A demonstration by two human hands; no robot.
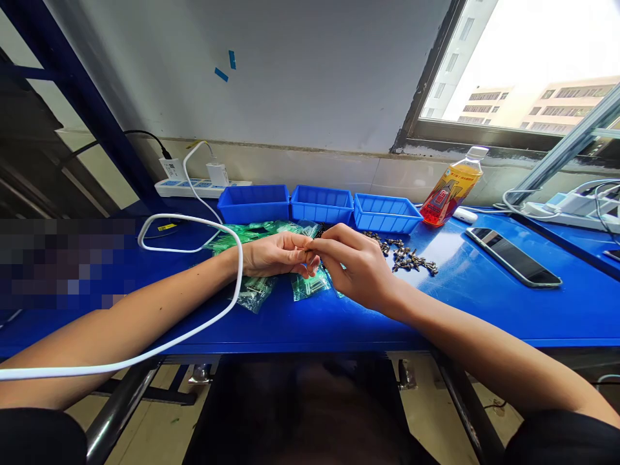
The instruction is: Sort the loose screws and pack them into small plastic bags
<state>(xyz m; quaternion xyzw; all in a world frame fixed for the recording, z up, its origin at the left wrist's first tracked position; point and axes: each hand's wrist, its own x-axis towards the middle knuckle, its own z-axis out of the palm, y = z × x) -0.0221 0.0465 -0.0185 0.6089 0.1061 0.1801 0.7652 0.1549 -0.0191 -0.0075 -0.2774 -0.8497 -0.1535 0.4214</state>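
Note:
My left hand and my right hand meet fingertip to fingertip above the blue table. Both are closed in a pinch, and whatever sits between the fingers is too small or hidden to name. Beneath them lie several small clear-green plastic bags, some with metal parts inside. To the right of my right hand, a loose pile of small dark screws spreads over the table. Part of the bags and of the pile is hidden behind my hands.
Three blue bins, left, middle and right, line the back. A drink bottle and a phone are on the right. A white cable loops over my left forearm from a power strip.

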